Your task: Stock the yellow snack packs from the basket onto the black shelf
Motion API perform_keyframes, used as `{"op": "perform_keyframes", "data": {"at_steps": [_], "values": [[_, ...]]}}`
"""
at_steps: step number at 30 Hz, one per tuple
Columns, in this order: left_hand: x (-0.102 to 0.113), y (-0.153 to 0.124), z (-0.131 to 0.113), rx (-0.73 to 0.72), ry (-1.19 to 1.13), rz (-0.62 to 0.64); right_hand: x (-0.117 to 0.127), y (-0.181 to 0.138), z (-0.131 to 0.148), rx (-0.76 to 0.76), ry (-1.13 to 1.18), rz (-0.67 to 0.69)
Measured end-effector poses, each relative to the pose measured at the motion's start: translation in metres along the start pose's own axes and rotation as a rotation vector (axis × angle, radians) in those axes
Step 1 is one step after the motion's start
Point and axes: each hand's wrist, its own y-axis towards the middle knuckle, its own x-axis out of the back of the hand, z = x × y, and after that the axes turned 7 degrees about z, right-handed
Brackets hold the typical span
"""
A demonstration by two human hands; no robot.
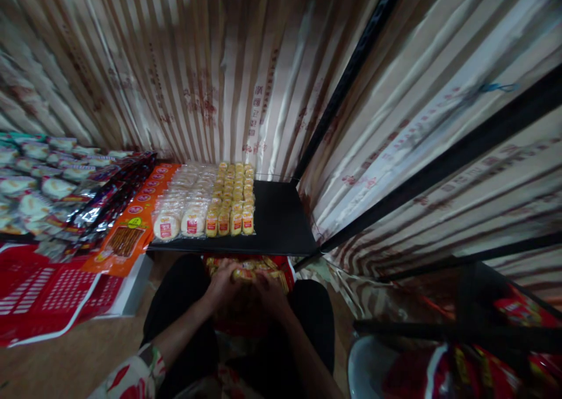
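Black shelf (285,217); in front of it, left hand (223,283) and right hand (270,296) at yellow-wrapped snack (244,275); finger pinch unclear; light grip should prevent crushing.

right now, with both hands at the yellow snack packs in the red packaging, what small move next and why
Probably lift the yellow snack pack between the left hand and right hand toward the black shelf: similar yellow packs are lined up there, and shelf surface shows to their right. Whether it is gripped is unclear.
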Motion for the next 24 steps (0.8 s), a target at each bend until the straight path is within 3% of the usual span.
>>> {"op": "perform_keyframes", "data": {"at_steps": [5, 10, 14, 17, 19, 22, 24], "values": [[0.01, 0.009, -0.013, -0.115, -0.158, -0.109, 0.017, 0.007, 0.028, -0.066, 0.349, -0.049], [0.016, 0.012, -0.024, -0.116, -0.329, -0.178, 0.022, 0.004, 0.051, -0.054, 0.489, -0.086], [0.014, 0.012, -0.029, -0.045, -0.418, -0.231, 0.011, 0.003, 0.049, -0.082, 0.568, -0.179], [0.012, 0.014, -0.028, -0.027, -0.36, -0.26, 0.005, 0.003, 0.043, -0.046, 0.472, -0.175], [0.012, 0.015, -0.028, -0.043, -0.293, -0.257, 0.004, 0.002, 0.043, 0.035, 0.275, -0.16], [0.015, 0.016, -0.032, -0.122, -0.226, -0.178, 0.009, 0.0, 0.05, 0.136, -0.039, -0.189], [0.017, 0.018, -0.037, -0.189, -0.209, -0.113, 0.013, 0.0, 0.056, 0.162, -0.118, -0.183]]}}
